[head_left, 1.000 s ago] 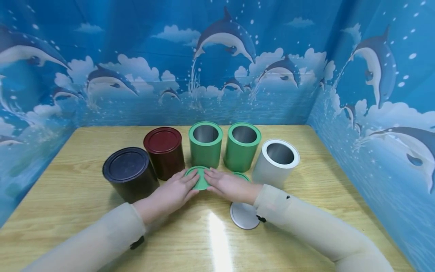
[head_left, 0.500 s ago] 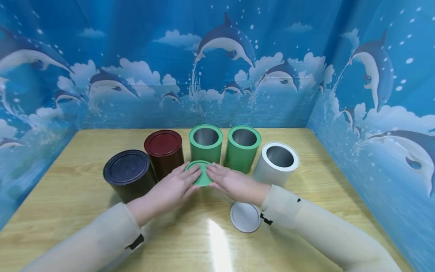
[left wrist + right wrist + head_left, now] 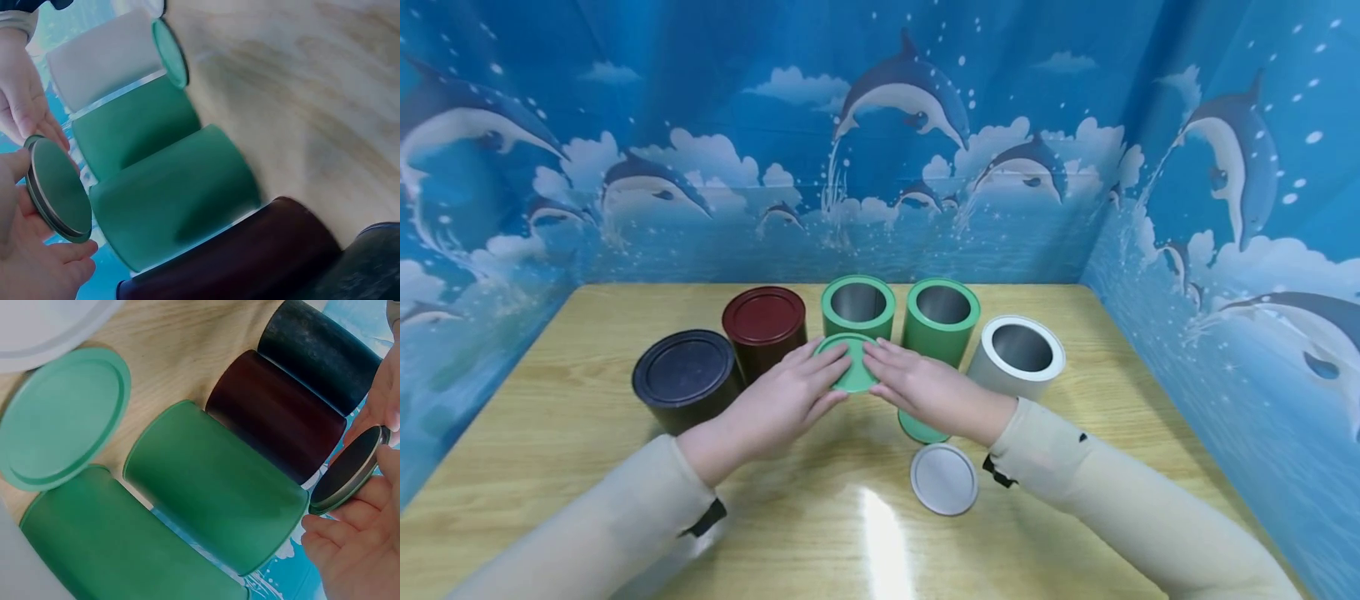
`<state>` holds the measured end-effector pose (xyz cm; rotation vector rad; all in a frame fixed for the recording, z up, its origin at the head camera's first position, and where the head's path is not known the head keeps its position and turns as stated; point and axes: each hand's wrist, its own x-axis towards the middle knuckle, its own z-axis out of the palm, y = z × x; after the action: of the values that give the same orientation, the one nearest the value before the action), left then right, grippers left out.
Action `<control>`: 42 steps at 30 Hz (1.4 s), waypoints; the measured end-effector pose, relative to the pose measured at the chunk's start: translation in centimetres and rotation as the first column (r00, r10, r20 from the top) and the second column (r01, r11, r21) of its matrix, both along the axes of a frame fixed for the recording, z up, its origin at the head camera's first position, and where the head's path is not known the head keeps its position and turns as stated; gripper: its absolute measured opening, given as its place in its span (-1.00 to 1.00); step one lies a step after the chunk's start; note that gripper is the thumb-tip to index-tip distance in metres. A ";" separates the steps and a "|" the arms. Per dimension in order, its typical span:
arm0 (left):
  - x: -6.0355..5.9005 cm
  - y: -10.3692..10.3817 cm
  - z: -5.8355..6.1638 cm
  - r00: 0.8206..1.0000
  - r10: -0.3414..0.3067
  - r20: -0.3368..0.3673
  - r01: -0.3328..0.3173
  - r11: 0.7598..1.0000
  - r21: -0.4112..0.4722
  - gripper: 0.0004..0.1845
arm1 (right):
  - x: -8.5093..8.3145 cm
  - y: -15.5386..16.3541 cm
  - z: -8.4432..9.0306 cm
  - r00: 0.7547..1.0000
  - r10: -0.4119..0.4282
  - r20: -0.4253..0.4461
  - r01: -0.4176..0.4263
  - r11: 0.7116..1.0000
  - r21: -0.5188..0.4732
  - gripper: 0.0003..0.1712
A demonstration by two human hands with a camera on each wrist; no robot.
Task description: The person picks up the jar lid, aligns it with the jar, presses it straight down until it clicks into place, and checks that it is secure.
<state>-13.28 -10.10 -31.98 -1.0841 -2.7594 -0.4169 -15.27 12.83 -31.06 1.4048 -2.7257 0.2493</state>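
In the head view a round green lid (image 3: 854, 377) is held between both hands, just in front of the left green can (image 3: 857, 327). My left hand (image 3: 781, 402) grips its left edge, fingers flat over the top. Opposite it, my right hand (image 3: 928, 390) holds the right edge. The left wrist view shows the lid's underside (image 3: 61, 181) raised off the table near the can's mouth, with thumbs and fingers round the edge. That can and the right green can (image 3: 951, 337) stand upright, uncovered, with grey insides.
A covered black can (image 3: 685, 368) and a covered maroon can (image 3: 765, 317) stand to the left. On the right is an uncovered white can (image 3: 1009, 377). A second green lid (image 3: 921, 429) and a white lid (image 3: 945, 481) lie on the wooden table (image 3: 805, 533).
Both hands have raised the green lid and carried it away from the body, closer to the left green can's rim. More of the second green lid shows under the right hand.
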 end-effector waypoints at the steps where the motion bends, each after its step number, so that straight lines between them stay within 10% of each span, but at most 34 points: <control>1: -0.1 0.0 0.2 1.000 -0.001 -0.006 0.001 1.000 0.001 -0.48 | 0.0 0.0 0.2 1.000 -0.003 -0.001 0.003 1.000 0.001 -0.45; 11: -1.4 0.3 1.1 0.999 -0.016 -0.052 0.017 1.000 0.006 -0.46 | -1.2 0.3 1.4 1.000 -0.019 0.010 0.018 1.000 0.011 -0.43; 42: -5.2 1.2 2.0 0.990 0.065 0.129 -0.061 0.997 -0.041 -0.45 | -5.3 0.5 2.3 0.988 -0.048 0.145 0.044 0.999 0.030 -0.45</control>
<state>-18.48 -8.85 -30.01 -1.0086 -2.9172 -0.4451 -20.57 13.35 -28.73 1.3800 -2.8848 0.3257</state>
